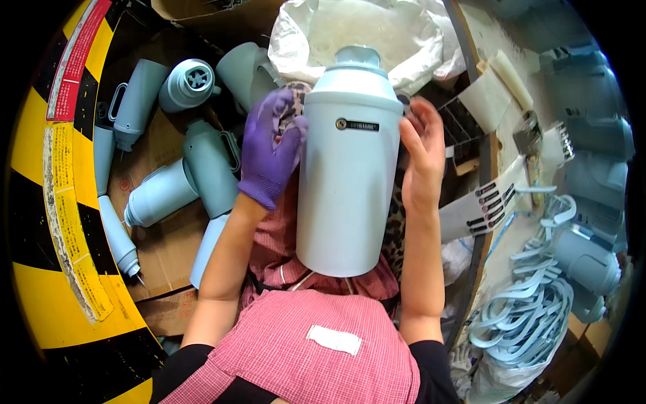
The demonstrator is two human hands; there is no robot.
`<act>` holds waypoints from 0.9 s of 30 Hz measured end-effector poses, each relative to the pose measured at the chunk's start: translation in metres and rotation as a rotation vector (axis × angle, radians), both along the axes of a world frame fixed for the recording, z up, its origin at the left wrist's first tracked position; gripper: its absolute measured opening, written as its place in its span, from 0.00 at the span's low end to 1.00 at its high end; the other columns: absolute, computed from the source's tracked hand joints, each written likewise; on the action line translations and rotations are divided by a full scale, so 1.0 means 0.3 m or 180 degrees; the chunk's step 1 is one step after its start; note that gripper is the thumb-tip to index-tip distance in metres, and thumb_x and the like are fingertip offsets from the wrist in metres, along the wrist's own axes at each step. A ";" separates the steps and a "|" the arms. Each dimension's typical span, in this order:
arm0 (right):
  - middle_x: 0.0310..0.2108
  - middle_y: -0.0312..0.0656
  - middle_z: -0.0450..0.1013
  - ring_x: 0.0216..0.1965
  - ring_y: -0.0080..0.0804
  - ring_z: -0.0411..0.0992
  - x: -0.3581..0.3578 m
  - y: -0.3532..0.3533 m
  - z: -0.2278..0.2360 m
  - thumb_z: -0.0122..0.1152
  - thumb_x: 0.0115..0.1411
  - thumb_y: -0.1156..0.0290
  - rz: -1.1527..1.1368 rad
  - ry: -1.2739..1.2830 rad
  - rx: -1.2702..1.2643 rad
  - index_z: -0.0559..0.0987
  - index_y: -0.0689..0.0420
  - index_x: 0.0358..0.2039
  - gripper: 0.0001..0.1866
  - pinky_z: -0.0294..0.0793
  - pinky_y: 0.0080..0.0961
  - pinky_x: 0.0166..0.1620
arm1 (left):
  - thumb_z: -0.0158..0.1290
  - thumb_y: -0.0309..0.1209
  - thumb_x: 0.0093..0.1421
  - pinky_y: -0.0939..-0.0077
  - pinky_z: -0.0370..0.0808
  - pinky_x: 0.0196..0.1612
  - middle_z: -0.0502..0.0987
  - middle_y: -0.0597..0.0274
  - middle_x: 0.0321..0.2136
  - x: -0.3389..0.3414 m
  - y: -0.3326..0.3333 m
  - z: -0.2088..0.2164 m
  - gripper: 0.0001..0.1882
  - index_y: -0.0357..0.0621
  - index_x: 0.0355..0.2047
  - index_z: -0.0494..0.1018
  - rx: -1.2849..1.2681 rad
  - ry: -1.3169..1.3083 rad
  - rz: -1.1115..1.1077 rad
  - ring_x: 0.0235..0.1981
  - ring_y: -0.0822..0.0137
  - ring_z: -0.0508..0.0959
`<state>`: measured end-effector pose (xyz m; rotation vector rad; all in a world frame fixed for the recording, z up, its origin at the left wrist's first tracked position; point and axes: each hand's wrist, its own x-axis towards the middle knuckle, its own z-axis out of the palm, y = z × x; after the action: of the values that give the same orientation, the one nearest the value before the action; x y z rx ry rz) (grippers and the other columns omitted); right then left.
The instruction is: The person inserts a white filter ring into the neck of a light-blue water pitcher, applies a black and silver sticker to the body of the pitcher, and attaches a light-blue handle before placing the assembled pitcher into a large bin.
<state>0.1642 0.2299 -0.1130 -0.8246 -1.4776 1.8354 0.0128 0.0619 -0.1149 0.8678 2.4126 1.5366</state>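
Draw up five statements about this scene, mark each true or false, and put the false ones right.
1. The left hand wears a purple glove. True.
2. The right hand wears a purple glove too. False: the right hand is ungloved.
3. A large light-blue container is between the two hands. True.
4. The container's dark label is turned out of sight. False: the dark label faces the camera.
5. A heap of curved light-blue strips lies on the person's right. True.
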 end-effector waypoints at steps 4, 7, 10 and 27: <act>0.64 0.43 0.67 0.67 0.36 0.64 0.002 -0.005 0.007 0.71 0.62 0.67 0.0630 -0.0350 0.0430 0.71 0.60 0.67 0.34 0.63 0.32 0.68 | 0.56 0.38 0.69 0.52 0.56 0.73 0.63 0.40 0.69 0.081 0.028 -0.074 0.26 0.38 0.63 0.69 -0.0288 0.1334 -0.0886 0.71 0.42 0.60; 0.64 0.39 0.71 0.63 0.32 0.69 0.255 0.031 0.031 0.66 0.65 0.73 0.0470 -0.0383 -0.0511 0.73 0.59 0.66 0.28 0.67 0.28 0.66 | 0.49 0.29 0.73 0.58 0.57 0.74 0.65 0.44 0.68 0.004 -0.007 -0.117 0.21 0.39 0.65 0.69 0.0157 0.2472 -0.1225 0.72 0.49 0.62; 0.55 0.39 0.78 0.54 0.28 0.76 0.811 0.052 0.074 0.62 0.69 0.69 0.1231 -0.1339 -0.0360 0.80 0.61 0.57 0.18 0.73 0.28 0.58 | 0.48 0.29 0.74 0.63 0.62 0.71 0.70 0.51 0.66 -0.214 0.041 -0.136 0.23 0.39 0.67 0.67 0.0340 0.1668 -0.1260 0.69 0.57 0.67; 0.68 0.55 0.66 0.70 0.57 0.60 1.582 -1.132 -0.790 0.72 0.55 0.59 -0.0183 -0.3396 0.0118 0.69 0.55 0.69 0.42 0.60 0.48 0.70 | 0.55 0.31 0.62 0.57 0.70 0.66 0.75 0.40 0.59 -0.558 0.334 0.146 0.30 0.32 0.63 0.69 -0.1198 0.3549 -0.4215 0.62 0.42 0.75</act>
<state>0.6388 -0.1098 -0.3500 -1.9762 -2.0201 1.3163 -0.1546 0.1620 -0.0711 2.7837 1.4544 0.0210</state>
